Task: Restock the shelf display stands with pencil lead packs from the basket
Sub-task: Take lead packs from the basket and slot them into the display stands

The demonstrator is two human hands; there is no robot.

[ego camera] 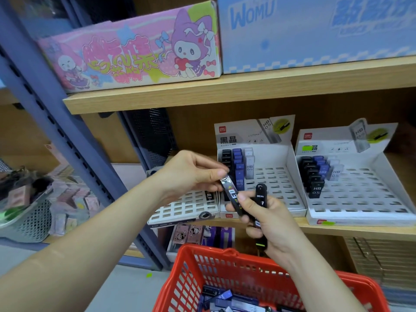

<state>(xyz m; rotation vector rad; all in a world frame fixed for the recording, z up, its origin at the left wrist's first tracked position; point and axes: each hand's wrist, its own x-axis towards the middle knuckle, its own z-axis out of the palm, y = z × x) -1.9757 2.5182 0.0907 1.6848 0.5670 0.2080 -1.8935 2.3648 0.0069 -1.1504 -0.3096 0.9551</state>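
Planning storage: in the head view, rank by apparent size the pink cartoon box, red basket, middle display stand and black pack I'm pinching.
Largest: pink cartoon box and red basket, alike; basket nearer and cropped, unranked.
Then middle display stand.
Then black pack.

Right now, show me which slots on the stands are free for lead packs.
Middle white slotted cardboard stand: free everywhere right of its black, blue and clear pack rows. Right white cardboard stand: likewise, right of its packs. Low left grid stand: nearly all bare. Crowded: both left columns.
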